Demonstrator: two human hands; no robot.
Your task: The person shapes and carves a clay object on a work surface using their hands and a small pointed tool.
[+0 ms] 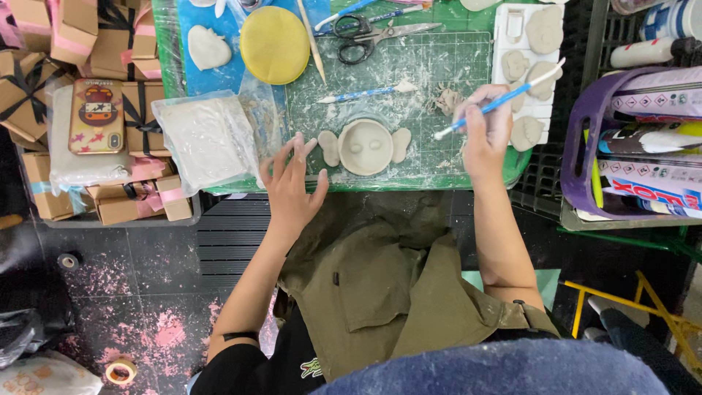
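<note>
A round grey clay face (365, 146) with two flat ear pieces beside it lies on the green cutting mat (424, 66). My left hand (292, 183) rests open at the mat's near edge, fingers spread, fingertips close to the left ear piece. My right hand (484, 132) grips a blue-and-white sculpting tool (504, 99), its white tip pointing down toward the mat right of the clay face. A second blue tool (365, 93) lies on the mat above the face.
Black-handled scissors (365, 35), a yellow round disc (275, 44) and a wooden stick (312, 40) lie at the back. A white tray (504, 22) holds clay pieces at right. A bagged clay slab (207, 139), small boxes (110, 44) and a phone (96, 115) sit left; a purple basket (585, 146) stands right.
</note>
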